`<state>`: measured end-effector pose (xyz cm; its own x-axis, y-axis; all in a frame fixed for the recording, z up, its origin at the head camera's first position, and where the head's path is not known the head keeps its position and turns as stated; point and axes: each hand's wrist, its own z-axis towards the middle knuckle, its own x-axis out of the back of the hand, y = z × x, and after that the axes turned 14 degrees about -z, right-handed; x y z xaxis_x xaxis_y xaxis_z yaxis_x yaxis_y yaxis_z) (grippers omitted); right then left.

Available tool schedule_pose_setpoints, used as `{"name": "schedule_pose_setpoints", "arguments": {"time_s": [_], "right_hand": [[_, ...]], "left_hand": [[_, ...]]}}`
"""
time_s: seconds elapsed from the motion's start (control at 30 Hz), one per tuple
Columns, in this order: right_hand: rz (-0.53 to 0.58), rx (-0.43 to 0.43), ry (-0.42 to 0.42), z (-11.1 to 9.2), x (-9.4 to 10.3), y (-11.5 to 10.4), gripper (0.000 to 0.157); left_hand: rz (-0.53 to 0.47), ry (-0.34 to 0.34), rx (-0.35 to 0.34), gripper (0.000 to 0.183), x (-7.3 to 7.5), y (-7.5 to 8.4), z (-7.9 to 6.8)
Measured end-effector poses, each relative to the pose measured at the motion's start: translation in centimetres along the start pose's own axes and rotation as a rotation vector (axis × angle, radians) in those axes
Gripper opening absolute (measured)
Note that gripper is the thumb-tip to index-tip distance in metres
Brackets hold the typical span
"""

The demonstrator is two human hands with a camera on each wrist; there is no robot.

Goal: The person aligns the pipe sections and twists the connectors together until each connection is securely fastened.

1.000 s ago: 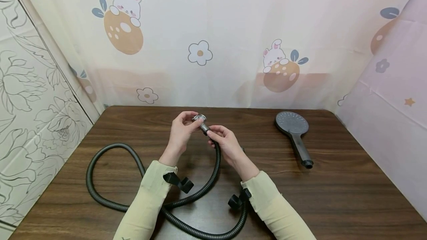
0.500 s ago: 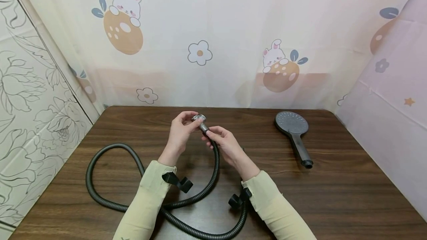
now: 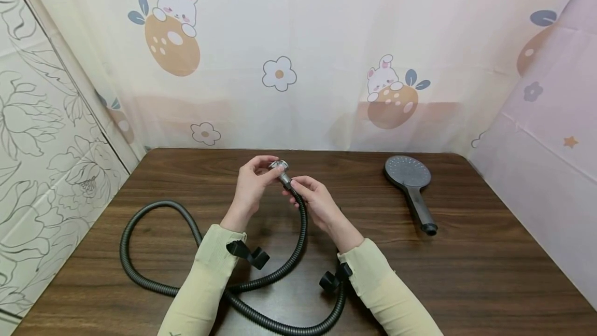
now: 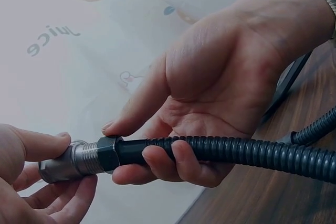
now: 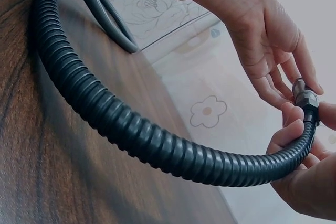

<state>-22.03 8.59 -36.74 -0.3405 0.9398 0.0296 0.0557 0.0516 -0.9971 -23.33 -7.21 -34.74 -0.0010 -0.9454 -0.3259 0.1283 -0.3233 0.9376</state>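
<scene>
In the head view my left hand (image 3: 252,183) pinches a chrome threaded fitting (image 3: 281,169) between thumb and fingers, above the far part of the table. My right hand (image 3: 317,201) grips the end of a black ribbed shower hose (image 3: 298,242) just below it. Seen from the left wrist, bare threads (image 4: 90,157) show between the fitting's body and the dark hose nut (image 4: 108,153). The right thumb rests on that nut while its fingers curl under the hose. From the right wrist, the hose (image 5: 157,148) bows up from the table to both hands.
A grey handheld shower head (image 3: 408,172) lies face up at the right of the wooden table (image 3: 485,253). More hose loops (image 3: 125,242) spread over the left and front, crossing near the left forearm. A patterned curtain (image 3: 322,25) hangs behind.
The right thumb and fingers shift slightly around the nut and hose end, and the raised hose sways a little left. The left hand holds the fitting almost still.
</scene>
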Motion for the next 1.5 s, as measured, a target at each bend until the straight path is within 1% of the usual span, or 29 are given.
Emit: {"name": "schedule_pose_setpoints", "arguments": {"time_s": [0.13,0.33,0.6,0.67,0.87,1.1,1.27,1.5], "right_hand": [[0.002,-0.005,0.011,0.06,-0.04,0.05,0.021],[-0.004,0.01,0.026,0.06,-0.09,0.1,0.021],[-0.007,0.003,0.052,0.16,-0.15,0.24,0.014],[-0.01,-0.003,0.056,0.17,-0.17,0.24,0.014],[-0.016,-0.014,0.046,0.04,-0.09,0.1,0.022],[-0.011,-0.013,0.027,-0.34,0.0,-0.29,0.021],[-0.029,0.001,0.038,-0.15,-0.05,-0.03,0.022],[-0.026,-0.014,0.058,-0.02,-0.18,0.03,0.024]], "left_hand": [[0.014,0.005,0.005,0.028,0.02,0.07,0.0],[0.014,0.018,0.005,0.027,-0.02,0.13,-0.09],[0.005,0.03,0.006,0.027,-0.06,-0.08,-0.1],[0.001,0.026,0.009,0.027,-0.05,-0.12,-0.08],[-0.008,0.013,0.016,0.028,0.03,-0.13,-0.02],[-0.013,0.017,0.033,0.027,0.1,-0.02,-0.01],[0.002,0.022,0.018,0.027,0.06,-0.1,-0.01],[-0.012,0.025,0.003,0.027,0.01,-0.18,-0.06]]}}
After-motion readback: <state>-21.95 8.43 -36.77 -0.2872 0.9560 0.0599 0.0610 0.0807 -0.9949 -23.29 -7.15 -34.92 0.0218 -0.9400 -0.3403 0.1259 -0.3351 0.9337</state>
